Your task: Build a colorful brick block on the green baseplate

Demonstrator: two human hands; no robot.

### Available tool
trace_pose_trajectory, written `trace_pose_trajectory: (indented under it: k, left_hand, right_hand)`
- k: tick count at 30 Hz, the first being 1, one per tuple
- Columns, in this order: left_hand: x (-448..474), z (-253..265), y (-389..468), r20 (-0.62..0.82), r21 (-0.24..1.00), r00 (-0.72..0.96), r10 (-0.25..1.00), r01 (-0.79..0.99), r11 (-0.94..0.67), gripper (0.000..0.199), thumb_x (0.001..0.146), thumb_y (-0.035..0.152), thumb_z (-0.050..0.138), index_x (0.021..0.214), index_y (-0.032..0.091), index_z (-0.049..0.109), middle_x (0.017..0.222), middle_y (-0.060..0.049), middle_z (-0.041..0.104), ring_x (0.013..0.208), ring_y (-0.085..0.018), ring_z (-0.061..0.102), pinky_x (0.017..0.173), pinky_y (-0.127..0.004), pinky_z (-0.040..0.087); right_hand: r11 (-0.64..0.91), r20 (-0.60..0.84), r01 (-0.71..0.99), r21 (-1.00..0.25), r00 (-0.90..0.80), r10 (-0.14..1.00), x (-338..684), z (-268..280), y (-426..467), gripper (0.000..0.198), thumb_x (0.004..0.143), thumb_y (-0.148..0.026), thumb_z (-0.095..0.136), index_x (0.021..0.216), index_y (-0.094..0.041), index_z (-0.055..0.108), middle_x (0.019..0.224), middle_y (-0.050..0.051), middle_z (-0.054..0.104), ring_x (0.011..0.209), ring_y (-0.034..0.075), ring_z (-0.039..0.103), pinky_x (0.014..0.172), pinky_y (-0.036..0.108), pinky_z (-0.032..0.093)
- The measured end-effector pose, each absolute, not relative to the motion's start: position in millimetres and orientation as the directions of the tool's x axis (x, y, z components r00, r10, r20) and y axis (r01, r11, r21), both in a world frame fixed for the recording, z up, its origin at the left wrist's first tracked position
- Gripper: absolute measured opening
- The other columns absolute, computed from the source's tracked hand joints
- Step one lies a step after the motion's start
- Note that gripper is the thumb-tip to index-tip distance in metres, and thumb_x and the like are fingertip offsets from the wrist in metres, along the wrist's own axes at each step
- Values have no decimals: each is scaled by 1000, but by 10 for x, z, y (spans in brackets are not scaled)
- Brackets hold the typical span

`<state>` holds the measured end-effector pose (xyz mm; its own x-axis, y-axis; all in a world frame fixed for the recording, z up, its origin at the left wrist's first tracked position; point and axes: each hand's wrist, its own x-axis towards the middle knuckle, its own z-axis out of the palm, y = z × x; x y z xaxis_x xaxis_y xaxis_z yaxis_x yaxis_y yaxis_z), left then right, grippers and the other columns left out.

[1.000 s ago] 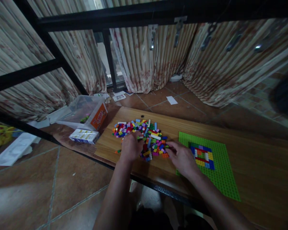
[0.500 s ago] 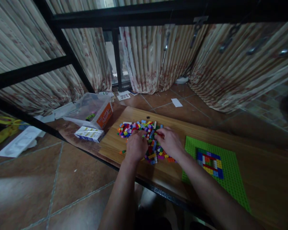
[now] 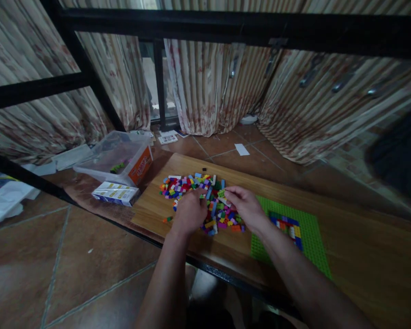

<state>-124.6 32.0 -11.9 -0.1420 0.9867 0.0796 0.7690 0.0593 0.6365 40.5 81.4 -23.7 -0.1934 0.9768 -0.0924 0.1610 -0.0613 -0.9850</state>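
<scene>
A heap of small coloured toy bricks [image 3: 178, 186] is spread over the wooden board. My left hand [image 3: 191, 211] is curled down onto the heap, its fingertips among the bricks; what they grip, if anything, is hidden. Above the heap's right side, my right hand [image 3: 245, 205] pinches a lime-green brick [image 3: 221, 193] between thumb and fingers. To the right lies a green studded baseplate [image 3: 311, 237]. A rectangular frame of blue, red, yellow and white bricks [image 3: 297, 230] is built on it, partly covered by my right forearm.
Left of the board stand a clear plastic bin [image 3: 104, 160] with an orange label and a small white-and-blue box [image 3: 115, 193]. One black brick [image 3: 204, 169] lies apart behind the heap. Dark metal bars [image 3: 205, 27] cross above, before striped curtains [image 3: 205, 87].
My right hand has risen slightly from the heap and now shows a lime-green brick in its fingers. My left hand stays over the bricks. The whole view has shifted a little.
</scene>
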Motion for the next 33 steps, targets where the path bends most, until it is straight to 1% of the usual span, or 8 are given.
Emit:
trace_pose_trajectory:
  k: [3,6,10,17,21,25,28,33]
  left_hand:
    - [-1202,-119,327,75,635,-110,991,771,37,32,84,17,50,111,19,68,105,-10,73,97,-24,66,87,-34,48]
    - [-1150,-121,335,66,630,-81,995,776,22,31,85,19,50,111,18,68,106,-11,72,98,-25,67,88,-34,49]
    - [-1105,-114,334,51,597,-43,998,802,4,30,85,20,50,109,19,68,107,-12,72,99,-26,67,88,-35,48]
    - [-1087,-142,358,27,574,-6,1000,819,-11,29,86,21,49,108,20,68,102,-10,73,93,-24,68,85,-33,49]
    - [-1065,-150,378,6,533,16,1000,846,-17,29,83,16,50,105,20,69,100,-9,73,90,-23,68,86,-33,49]
    - [-1017,-142,376,30,468,-7,1000,884,-8,29,80,14,53,101,21,71,110,-8,70,96,-22,66,93,-33,48]
    - [-960,-153,377,41,399,-30,999,917,12,31,79,15,54,103,23,71,112,-7,68,94,-22,67,89,-32,50]
    - [-886,-201,401,65,342,12,998,939,-33,32,77,15,55,104,25,70,112,-5,67,94,-21,66,86,-31,51]
  right_hand:
    - [-241,-216,-85,-967,-232,948,493,-110,657,34,65,-44,77,85,-18,68,67,-1,67,57,11,58,52,23,44]
    - [-313,-258,-206,-927,-255,932,596,4,505,34,62,-42,82,82,-19,67,71,0,70,62,12,64,57,24,50]
    - [-316,-267,-231,-920,-220,938,863,64,325,31,65,-40,82,83,-20,68,74,2,72,65,14,67,60,26,53]
    - [-265,-294,-336,-904,38,955,1542,-66,131,25,65,-37,83,79,-22,69,81,3,73,70,14,67,63,26,54]
    - [-157,-174,-142,-977,113,978,1548,-177,180,26,62,-36,83,76,-21,67,68,-1,66,61,13,61,60,27,50]
    - [-40,-36,98,-994,36,999,1304,-366,261,24,66,-36,78,77,-20,64,67,-2,63,61,14,58,61,28,46]
    - [70,62,271,-960,-37,997,1132,-475,268,16,74,-33,70,78,-20,62,73,0,64,68,16,60,66,30,47]
    - [207,173,533,-820,-114,978,1052,-477,243,2,80,-22,60,80,-20,59,79,1,62,72,17,61,70,30,46]
